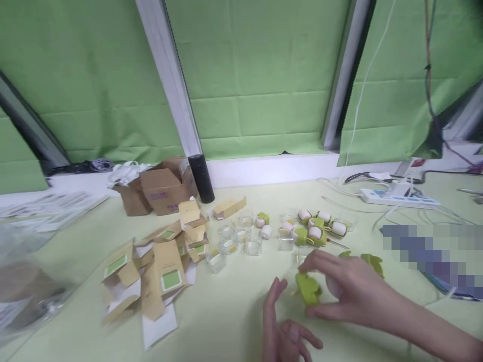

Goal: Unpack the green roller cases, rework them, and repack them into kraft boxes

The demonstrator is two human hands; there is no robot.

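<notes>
In my right hand [341, 281] a flat, olive-green shaped piece [308, 288], like soft leather, is pinched between thumb and fingers. My left hand [284, 329] is just left of it, fingers spread and holding nothing. Beyond the right hand lie more green pieces [373, 263], partly covered by it. Farther back is a cluster of small white rounded items [315, 233] in green covers, with a thin red-tipped tool [337, 243] beside them. A white rounded item [266, 232] sits apart near a green-covered one [262, 219].
Several clear plastic holders [229, 245] stand mid-table. Left of them are folded kraft boxes [171, 266], a cardboard carton [162, 190] and a black cylinder [202, 178]. A white power strip [400, 197] with loose cables lies back right; a plastic bag [26, 291] is at far left.
</notes>
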